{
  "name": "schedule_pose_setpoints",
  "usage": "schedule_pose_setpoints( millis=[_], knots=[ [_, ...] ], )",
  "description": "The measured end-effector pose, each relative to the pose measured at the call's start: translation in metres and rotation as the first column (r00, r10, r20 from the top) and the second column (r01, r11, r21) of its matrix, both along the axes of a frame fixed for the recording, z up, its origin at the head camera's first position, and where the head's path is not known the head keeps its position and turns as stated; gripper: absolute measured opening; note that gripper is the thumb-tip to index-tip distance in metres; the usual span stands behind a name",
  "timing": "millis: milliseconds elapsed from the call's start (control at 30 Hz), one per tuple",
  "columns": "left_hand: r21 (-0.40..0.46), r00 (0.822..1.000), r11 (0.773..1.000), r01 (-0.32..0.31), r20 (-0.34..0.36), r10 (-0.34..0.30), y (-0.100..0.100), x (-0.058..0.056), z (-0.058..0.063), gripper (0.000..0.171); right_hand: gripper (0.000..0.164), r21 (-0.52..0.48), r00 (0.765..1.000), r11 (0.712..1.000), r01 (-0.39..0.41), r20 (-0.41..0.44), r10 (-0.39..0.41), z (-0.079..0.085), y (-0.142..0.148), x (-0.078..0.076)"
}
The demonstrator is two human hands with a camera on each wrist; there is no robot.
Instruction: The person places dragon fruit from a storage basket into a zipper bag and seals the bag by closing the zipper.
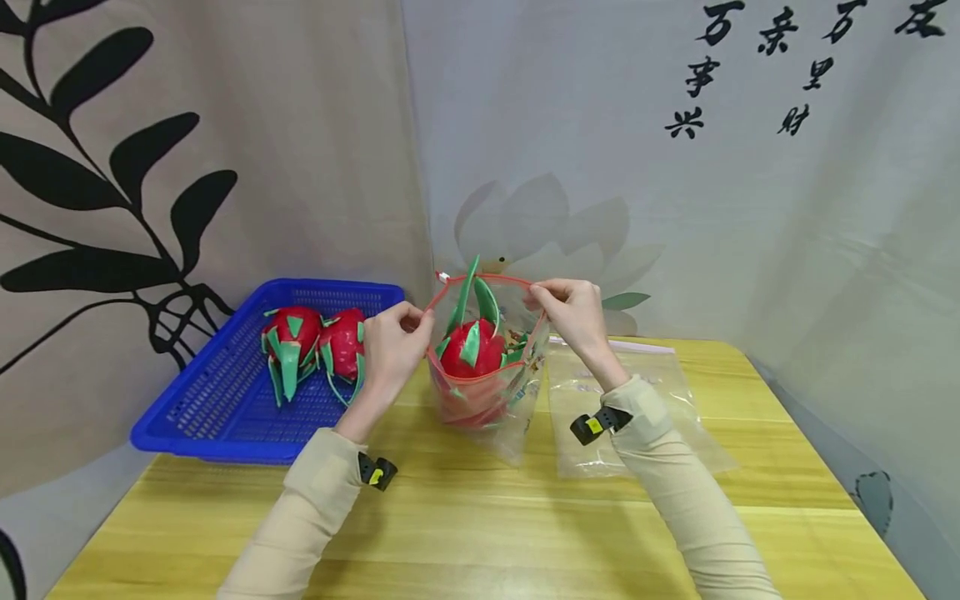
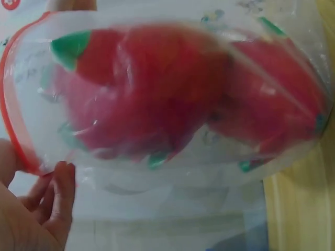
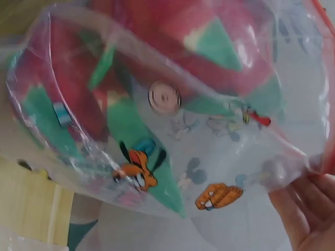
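In the blue basket (image 1: 217, 451), two fruits (image 1: 291, 346) are noted. Left hand (image 1: 393, 342) fingers are clamped on the rim of the bag (image 1: 517, 421); protruding leaves (image 1: 487, 302) of the bagged fruit (image 1: 471, 352) should be tucked inside; right hand (image 1: 576, 315) fingers are clamped opposite.

Black brush-style characters (image 1: 777, 31) standing on pale curtain (image 1: 720, 242), upper right in head view: 万事兴 (image 1: 701, 77) showing leftmost, then 亲, then 万里财 (image 1: 817, 73), 友 (image 1: 920, 18) showing rightmost.
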State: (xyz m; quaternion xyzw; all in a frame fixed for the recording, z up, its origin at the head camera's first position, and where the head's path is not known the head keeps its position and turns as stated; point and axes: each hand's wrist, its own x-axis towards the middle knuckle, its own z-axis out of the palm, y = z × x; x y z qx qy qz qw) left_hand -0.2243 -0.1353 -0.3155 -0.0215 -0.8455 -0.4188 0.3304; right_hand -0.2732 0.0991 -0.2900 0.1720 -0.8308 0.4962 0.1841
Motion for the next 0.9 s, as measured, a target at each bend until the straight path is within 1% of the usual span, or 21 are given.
schedule_pose_setpoints(
  millis=[67,167,300,400,500,567,600,633,700,767,800,833,900],
  knots=[
    [-0.025,0.999,1.000,0.008,0.047,-0.007,-0.002,-0.001,0.003,0.018,0.023,0.010,1.000,1.000,-0.010,0.027,0.009,0.000,0.000,-0.001],
    [-0.045,0.992,0.998,0.045,0.118,-0.039,-0.004,-0.003,0.010,0.014,0.022,0.027,0.999,0.999,-0.021,0.028,0.020,0.002,0.001,0.000],
    [-0.009,0.973,0.994,0.112,0.203,-0.108,-0.006,-0.008,0.019,0.024,0.021,0.046,0.999,0.998,-0.040,0.028,0.038,0.003,0.001,0.002],
    [0.025,0.956,0.987,0.160,0.244,-0.161,-0.007,-0.015,0.022,0.031,0.021,0.041,0.999,0.998,-0.050,0.021,0.049,0.002,0.001,0.002],
    [0.064,0.948,0.980,0.189,0.247,-0.199,-0.009,-0.026,0.019,0.032,0.022,0.037,0.998,0.997,-0.063,0.007,0.063,0.001,0.001,0.002],
    [0.096,0.942,0.968,0.230,0.229,-0.247,-0.012,-0.035,0.016,0.035,0.022,0.034,0.997,0.997,-0.072,-0.001,0.072,0.000,0.002,0.002],
    [0.113,0.934,0.959,0.262,0.221,-0.281,-0.014,-0.041,0.013,0.036,0.022,0.031,0.997,0.996,-0.079,-0.002,0.080,0.000,0.002,0.002],
    [0.128,0.922,0.945,0.301,0.212,-0.322,-0.016,-0.046,0.011,0.037,0.022,0.025,0.996,0.996,-0.084,0.000,0.084,0.000,0.002,0.001],
    [0.163,0.888,0.910,0.381,0.210,-0.410,-0.020,-0.055,0.004,0.039,0.022,0.016,0.996,0.996,-0.089,0.005,0.089,0.000,0.002,0.000],
    [0.192,0.857,0.879,0.437,0.209,-0.472,-0.020,-0.054,0.006,0.037,0.022,0.009,0.996,0.996,-0.093,0.011,0.093,-0.001,0.003,-0.001],
    [0.204,0.851,0.873,0.444,0.209,-0.482,-0.019,-0.051,0.007,0.035,0.023,0.006,0.995,0.996,-0.094,0.016,0.094,-0.001,0.003,-0.002],
    [0.217,0.851,0.871,0.441,0.207,-0.483,-0.018,-0.048,0.009,0.032,0.023,0.005,0.995,0.996,-0.093,0.021,0.093,-0.002,0.004,-0.002],
    [0.241,0.865,0.875,0.419,0.189,-0.466,-0.014,-0.041,0.013,0.028,0.024,0.011,0.995,0.995,-0.096,0.033,0.095,-0.003,0.006,-0.002]
  ],
)
